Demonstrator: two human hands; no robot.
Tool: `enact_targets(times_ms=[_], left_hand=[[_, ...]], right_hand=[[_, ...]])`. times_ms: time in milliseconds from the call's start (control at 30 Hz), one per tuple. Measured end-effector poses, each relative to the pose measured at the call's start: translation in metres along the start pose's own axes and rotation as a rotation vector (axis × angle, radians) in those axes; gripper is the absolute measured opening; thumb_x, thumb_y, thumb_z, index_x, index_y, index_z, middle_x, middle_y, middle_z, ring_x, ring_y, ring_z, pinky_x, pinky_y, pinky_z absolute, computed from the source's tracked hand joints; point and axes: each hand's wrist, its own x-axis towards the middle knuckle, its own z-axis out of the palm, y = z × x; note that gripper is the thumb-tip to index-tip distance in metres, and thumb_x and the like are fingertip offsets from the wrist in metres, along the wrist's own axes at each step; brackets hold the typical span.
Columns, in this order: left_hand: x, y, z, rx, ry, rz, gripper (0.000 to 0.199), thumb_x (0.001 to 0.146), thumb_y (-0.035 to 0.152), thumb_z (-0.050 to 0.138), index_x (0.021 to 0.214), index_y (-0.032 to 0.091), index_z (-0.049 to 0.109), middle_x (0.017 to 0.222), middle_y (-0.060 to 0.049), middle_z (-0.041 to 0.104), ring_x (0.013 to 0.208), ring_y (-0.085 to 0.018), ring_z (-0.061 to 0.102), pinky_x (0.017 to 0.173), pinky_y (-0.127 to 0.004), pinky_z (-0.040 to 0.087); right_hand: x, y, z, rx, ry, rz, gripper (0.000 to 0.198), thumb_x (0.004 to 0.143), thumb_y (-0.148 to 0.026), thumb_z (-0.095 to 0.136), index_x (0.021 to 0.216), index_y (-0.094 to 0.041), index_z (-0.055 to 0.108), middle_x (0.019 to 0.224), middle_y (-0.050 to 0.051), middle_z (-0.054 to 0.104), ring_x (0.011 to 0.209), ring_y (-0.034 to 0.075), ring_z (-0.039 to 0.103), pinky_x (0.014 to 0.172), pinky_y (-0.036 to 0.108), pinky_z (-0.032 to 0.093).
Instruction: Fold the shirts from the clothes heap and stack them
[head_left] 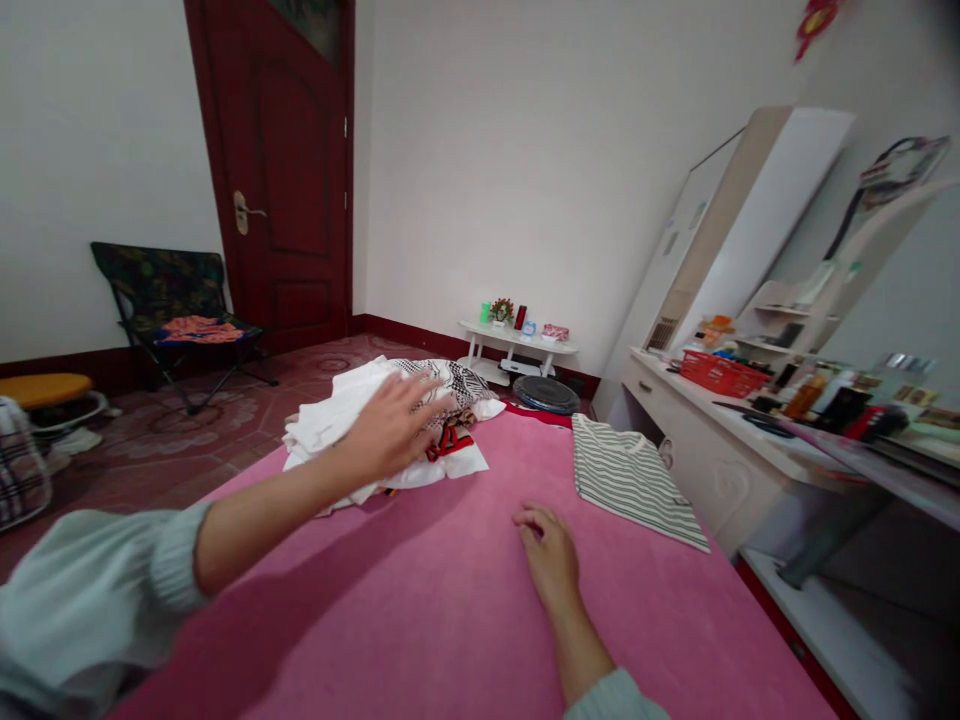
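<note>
Dark red door [296, 180], back left; camouflage folding chair [161, 275] near it. Low white table [564, 347] by far wall [540, 150]. Red basket [724, 376] on dresser [739, 470], right.

Pink-covered surface [435, 610] beneath a jumbled heap of clothes [330, 412] and, farther right, a flat striped garment [631, 475].

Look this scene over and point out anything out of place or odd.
Only mild untidiness: the clothes pile by the left hand is jumbled, its edges uneven, whereas the striped garment lies spread flat. A crumpled cloth lies on the camouflage chair. I see nothing spilled or damaged.
</note>
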Motion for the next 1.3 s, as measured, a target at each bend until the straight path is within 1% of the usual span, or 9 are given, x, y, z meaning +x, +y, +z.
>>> enact_targets(times_ms=[67,133,233,400,667,800,1000,1167,1300], left_hand=[[0.017,-0.037,-0.009,0.126,0.122,-0.234,0.071,0.079,0.053,0.062,0.141,0.03,0.037,0.155,-0.005,0.026,0.143,-0.036,0.013,0.113,-0.057,0.016],[0.024,-0.068,-0.007,0.069,0.041,-0.446,0.078,0.077,0.064,0.055,0.141,0.022,0.038,0.152,-0.011,0.033,0.141,-0.037,0.022,0.11,-0.054,0.023],[0.019,-0.097,0.009,-0.162,-0.1,-0.548,0.067,0.086,0.064,0.036,0.132,0.018,0.05,0.137,-0.011,0.053,0.129,-0.03,0.045,0.104,-0.039,0.036],[0.009,-0.102,0.021,-0.141,-0.031,-0.653,0.068,0.08,0.067,0.043,0.121,0.014,0.057,0.119,-0.011,0.066,0.114,-0.03,0.057,0.09,-0.035,0.045],[0.005,-0.098,0.021,-0.119,0.013,-0.664,0.063,0.08,0.065,0.046,0.12,0.018,0.057,0.124,-0.01,0.063,0.115,-0.031,0.056,0.093,-0.036,0.043],[0.0,-0.107,0.029,-0.152,0.035,-0.592,0.062,0.082,0.063,0.046,0.124,0.019,0.054,0.128,-0.009,0.059,0.118,-0.029,0.053,0.1,-0.037,0.039],[-0.012,-0.105,0.034,0.005,0.252,-0.396,0.06,0.079,0.057,0.057,0.121,0.016,0.054,0.135,-0.012,0.049,0.125,-0.025,0.043,0.106,-0.034,0.032],[0.0,-0.076,0.011,0.215,0.233,-0.266,0.04,0.083,0.057,0.056,0.093,0.02,0.061,0.104,-0.009,0.062,0.105,-0.026,0.051,0.092,-0.035,0.038],[0.037,-0.048,-0.02,0.19,0.391,-0.39,0.044,0.079,0.063,0.057,0.079,0.019,0.057,0.083,-0.006,0.061,0.086,-0.024,0.055,0.073,-0.031,0.039]], right_hand=[[0.0,-0.001,0.0,-0.009,-0.001,0.013,0.026,0.076,-0.017,0.047,0.081,-0.026,0.071,0.113,0.002,0.067,0.109,0.022,0.058,0.1,0.038,0.041],[-0.001,-0.002,-0.001,-0.016,-0.004,0.017,0.026,0.076,-0.017,0.047,0.081,-0.026,0.071,0.114,0.002,0.067,0.109,0.022,0.058,0.1,0.037,0.041],[-0.001,-0.002,-0.002,-0.019,-0.013,0.007,0.026,0.076,-0.017,0.047,0.082,-0.025,0.071,0.115,0.003,0.066,0.11,0.022,0.057,0.1,0.037,0.04],[-0.002,-0.002,-0.001,-0.02,-0.013,-0.005,0.026,0.076,-0.017,0.047,0.082,-0.025,0.071,0.115,0.003,0.066,0.11,0.022,0.057,0.1,0.037,0.041],[-0.001,-0.002,-0.001,-0.027,-0.014,-0.023,0.025,0.076,-0.017,0.047,0.081,-0.025,0.071,0.115,0.004,0.066,0.11,0.022,0.057,0.1,0.037,0.041],[-0.002,-0.003,-0.001,-0.032,-0.005,-0.018,0.026,0.076,-0.016,0.047,0.082,-0.024,0.071,0.114,0.004,0.067,0.111,0.022,0.057,0.1,0.036,0.04],[-0.002,-0.005,-0.003,-0.016,-0.01,-0.011,0.025,0.076,-0.018,0.047,0.081,-0.024,0.071,0.114,0.004,0.067,0.109,0.022,0.058,0.1,0.036,0.04],[-0.002,-0.003,-0.003,0.025,0.005,-0.028,0.025,0.075,-0.018,0.047,0.081,-0.023,0.071,0.11,0.004,0.068,0.106,0.022,0.058,0.098,0.036,0.041],[-0.001,0.002,0.0,0.108,0.032,-0.034,0.024,0.075,-0.021,0.048,0.081,-0.022,0.071,0.108,0.006,0.068,0.104,0.022,0.059,0.096,0.037,0.043]])
